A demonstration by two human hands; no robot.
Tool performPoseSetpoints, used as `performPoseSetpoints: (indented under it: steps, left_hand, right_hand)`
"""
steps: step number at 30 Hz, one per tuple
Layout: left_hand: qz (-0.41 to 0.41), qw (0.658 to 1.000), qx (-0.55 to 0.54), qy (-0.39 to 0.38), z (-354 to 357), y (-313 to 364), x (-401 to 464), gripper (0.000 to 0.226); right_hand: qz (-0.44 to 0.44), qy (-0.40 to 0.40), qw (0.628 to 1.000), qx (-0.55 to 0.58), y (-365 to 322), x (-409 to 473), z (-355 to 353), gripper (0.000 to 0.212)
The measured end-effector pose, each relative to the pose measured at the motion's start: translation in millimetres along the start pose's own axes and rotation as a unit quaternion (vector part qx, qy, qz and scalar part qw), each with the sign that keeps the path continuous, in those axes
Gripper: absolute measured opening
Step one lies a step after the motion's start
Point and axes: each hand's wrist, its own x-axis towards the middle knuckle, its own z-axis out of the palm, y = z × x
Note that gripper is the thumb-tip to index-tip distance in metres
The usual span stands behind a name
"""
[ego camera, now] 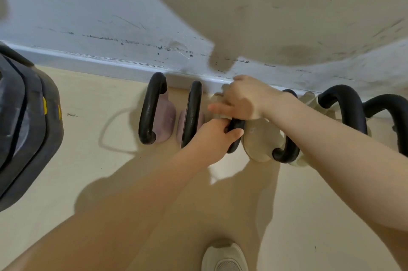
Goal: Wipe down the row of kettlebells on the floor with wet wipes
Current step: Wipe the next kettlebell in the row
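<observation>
wall: my landmark is the scuffed white skirting board point(123, 67); everything below is placed off it.
treadmill: big black machine base point(24, 116), far left of the skirting board, away from the row.
row: black-handled kettlebells line up just in front of the skirting board, two mauve-bodied ones point(164, 113) left, beige-bodied ones right.
current bell: beige kettlebell with black loop handle point(260, 140), mid-row, just in front of the skirting board, under both my hands.
left hand: left hand point(215, 138) has fingers curled round that handle's near end, steadying it.
right hand: right hand point(245, 99) sits nearer the skirting board, fingers bunched; a pale scrap point(217, 98) shows by them, likely the wet wipe, but I can't tell for sure what it's holding.
shoe: white trainer toe point(224, 256), well out from the skirting board, directly below the bell.
risk: damp handle plus a one-end grip, so the bell could slip or roll onto a neighbour, my fingers or that toe.
risk 2: the wall-facing side could get skipped.
</observation>
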Motion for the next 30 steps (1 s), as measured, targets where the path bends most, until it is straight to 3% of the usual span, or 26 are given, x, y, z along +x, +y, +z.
performPoseSetpoints:
  steps: [3, 6, 8, 10, 13, 16, 17, 22, 25, 28, 30]
  left_hand:
    - [0.008, 1.0, -0.016, 0.017, -1.6, -2.8, -0.7, 0.018]
    - [-0.005, 0.999, -0.038, 0.014, -0.1, -2.2, 0.9, 0.022]
    - [-0.008, 0.999, -0.043, 0.011, 1.0, -2.1, 1.1, 0.027]
    - [-0.009, 0.999, -0.045, 0.013, 1.4, -2.1, -0.3, 0.029]
    - [-0.008, 0.999, -0.043, 0.011, 0.6, -1.8, -0.9, 0.03]
    - [-0.017, 0.999, -0.05, 0.002, -1.4, 1.0, 0.0, 0.029]
    - [-0.02, 0.998, -0.055, -0.002, -2.3, 1.3, -0.3, 0.029]
    - [-0.013, 0.998, -0.057, 0.0, -0.6, -3.2, -5.0, 0.028]
    - [-0.002, 0.999, -0.049, 0.016, 1.7, -4.7, -5.3, 0.028]
    - [0.0, 0.998, -0.052, 0.021, 2.5, -6.0, -2.7, 0.032]
    - [-0.001, 0.998, -0.055, 0.019, 2.4, -6.6, -3.0, 0.032]
  right_hand:
    - [-0.04, -0.011, 0.999, 0.012, -10.0, -2.8, 3.2, 0.08]
    - [0.002, 0.024, 0.995, 0.101, 10.0, -5.3, -1.8, 0.07]
    - [0.087, 0.064, 0.954, 0.281, 21.3, -6.0, 1.9, 0.069]
    - [0.161, 0.126, 0.841, 0.5, 16.9, -5.2, 7.2, 0.059]
    - [0.247, 0.24, 0.696, 0.63, 10.3, 4.1, 19.7, 0.055]
    - [0.276, 0.252, 0.472, 0.798, 3.8, 7.5, 23.3, 0.064]
    - [0.275, 0.248, 0.427, 0.825, 2.4, 7.1, 26.1, 0.067]
    - [0.277, 0.208, 0.419, 0.839, -8.3, -3.9, 25.4, 0.071]
    - [0.307, 0.241, 0.416, 0.821, -14.3, -1.7, 21.3, 0.072]
    - [0.335, 0.274, 0.429, 0.793, -28.5, -4.4, 21.3, 0.061]
    - [0.315, 0.264, 0.396, 0.821, -33.3, -11.2, 19.3, 0.056]
